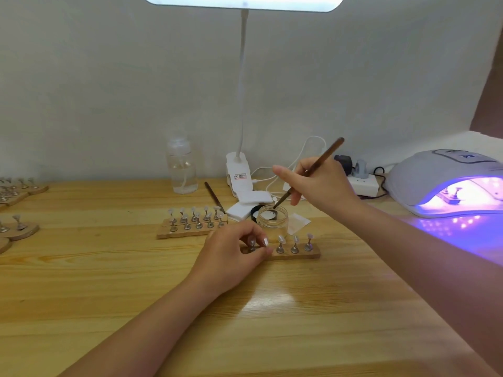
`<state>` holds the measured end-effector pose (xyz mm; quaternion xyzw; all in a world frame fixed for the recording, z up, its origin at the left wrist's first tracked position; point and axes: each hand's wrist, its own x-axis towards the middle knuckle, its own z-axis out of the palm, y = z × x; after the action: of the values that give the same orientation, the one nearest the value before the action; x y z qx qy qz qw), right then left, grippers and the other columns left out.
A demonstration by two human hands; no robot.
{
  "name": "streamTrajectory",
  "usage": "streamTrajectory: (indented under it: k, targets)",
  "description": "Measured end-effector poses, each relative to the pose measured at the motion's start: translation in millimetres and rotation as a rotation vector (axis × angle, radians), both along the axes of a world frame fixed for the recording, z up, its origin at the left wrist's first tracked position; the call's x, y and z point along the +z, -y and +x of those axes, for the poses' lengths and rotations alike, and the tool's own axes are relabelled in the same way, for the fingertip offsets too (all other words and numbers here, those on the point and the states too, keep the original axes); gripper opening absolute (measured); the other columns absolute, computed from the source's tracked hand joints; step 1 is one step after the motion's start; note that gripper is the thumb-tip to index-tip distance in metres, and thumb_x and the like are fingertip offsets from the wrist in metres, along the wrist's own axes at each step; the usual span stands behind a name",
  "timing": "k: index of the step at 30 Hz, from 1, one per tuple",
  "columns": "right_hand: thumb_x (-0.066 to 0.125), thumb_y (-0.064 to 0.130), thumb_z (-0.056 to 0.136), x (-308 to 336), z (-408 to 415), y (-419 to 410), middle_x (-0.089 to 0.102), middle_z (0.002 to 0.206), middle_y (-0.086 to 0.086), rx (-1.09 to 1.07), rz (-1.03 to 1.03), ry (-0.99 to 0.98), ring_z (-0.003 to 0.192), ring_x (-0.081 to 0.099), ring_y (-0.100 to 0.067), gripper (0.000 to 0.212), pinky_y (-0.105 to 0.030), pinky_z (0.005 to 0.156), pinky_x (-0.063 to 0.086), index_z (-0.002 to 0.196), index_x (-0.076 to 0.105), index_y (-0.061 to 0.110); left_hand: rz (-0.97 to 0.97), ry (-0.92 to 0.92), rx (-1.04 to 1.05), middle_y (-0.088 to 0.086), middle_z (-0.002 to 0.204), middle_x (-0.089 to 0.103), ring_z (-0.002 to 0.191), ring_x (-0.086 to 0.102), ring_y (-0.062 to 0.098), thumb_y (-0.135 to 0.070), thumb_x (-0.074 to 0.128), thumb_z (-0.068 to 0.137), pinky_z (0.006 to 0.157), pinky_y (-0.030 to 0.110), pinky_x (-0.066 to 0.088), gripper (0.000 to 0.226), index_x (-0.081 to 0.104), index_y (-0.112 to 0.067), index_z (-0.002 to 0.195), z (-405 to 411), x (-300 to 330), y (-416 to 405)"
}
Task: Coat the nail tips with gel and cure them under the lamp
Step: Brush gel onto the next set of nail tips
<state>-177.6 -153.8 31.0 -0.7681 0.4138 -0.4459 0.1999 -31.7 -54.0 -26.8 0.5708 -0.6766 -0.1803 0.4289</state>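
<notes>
My brush (310, 172) tip sits inside the open gel jar (272, 220), pinched in my right hand (318, 183). My left hand (234, 251) grips the tip strip (296, 253), just before the jar. Lamp (446, 180) glows, far right.

A small nail-art workstation — a wooden bench (109, 281) set against a plain white wall (109, 77). Wooden strips of nail tips on stands (194, 221) lie at mid-bench and along the left edge; a lit curing lamp (446, 183) glows violet at the right edge. A clip-on desk light (241, 170), pump bottle (183, 165) and power strip (363, 185) line the back edge — a home or studio setup.
</notes>
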Motion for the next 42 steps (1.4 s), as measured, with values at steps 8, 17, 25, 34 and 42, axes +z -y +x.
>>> streamTrajectory:
  k: [8,17,25,34,42]
  targets:
    - [0.068,0.045,0.076,1.7,10.5,5.0,0.054,0.052,0.003,0.020,0.037,-0.217,0.058,0.054,-0.012,0.042,-0.036,0.066,0.049,0.049,0.053,0.018,-0.132,-0.013,-0.020,-0.009,0.072,0.062,0.080,0.056,0.010,-0.010,0.072,0.074,0.086,0.033,0.043,0.026,0.059,-0.030,0.066,-1.2,2.2,-3.9]
    - [0.070,0.044,0.076,-6.5,12.1,3.3,0.049,0.048,0.012,0.003,0.092,-0.273,0.058,0.051,-0.005,0.040,-0.027,0.058,0.041,0.047,0.050,0.024,-0.168,-0.238,0.047,-0.010,0.071,0.067,0.074,0.061,0.001,-0.008,0.071,0.074,0.086,0.018,0.039,0.019,0.062,-0.022,0.066,-0.8,8.3,-10.2]
    - [0.067,0.038,0.080,6.2,-6.0,5.6,0.050,0.035,0.010,-0.017,0.118,0.020,0.053,0.055,-0.003,0.047,-0.022,0.064,0.046,0.040,0.050,0.018,-0.156,-0.317,0.076,-0.017,0.072,0.068,0.070,0.059,-0.001,-0.030,0.071,0.060,0.085,0.033,0.044,0.009,0.068,-0.028,0.068,-2.0,12.9,-12.7]
    - [0.064,0.035,0.084,-3.3,-20.8,3.7,0.052,0.036,0.006,-0.029,0.253,0.154,0.040,0.049,0.008,0.046,-0.020,0.057,0.034,0.044,0.053,0.015,-0.153,-0.307,0.096,-0.013,0.074,0.070,0.073,0.062,0.007,-0.021,0.074,0.066,0.089,0.042,0.046,0.008,0.070,-0.027,0.070,0.4,10.5,-10.1]
    - [0.057,0.041,0.087,0.2,-26.7,-19.5,0.055,0.039,0.000,-0.018,0.290,0.459,0.030,0.042,-0.007,0.042,-0.012,0.037,0.036,0.057,0.054,0.012,-0.136,-0.314,0.094,-0.007,0.075,0.071,0.075,0.062,0.007,-0.011,0.073,0.072,0.090,0.039,0.045,0.010,0.072,-0.021,0.076,1.5,8.5,-8.4]
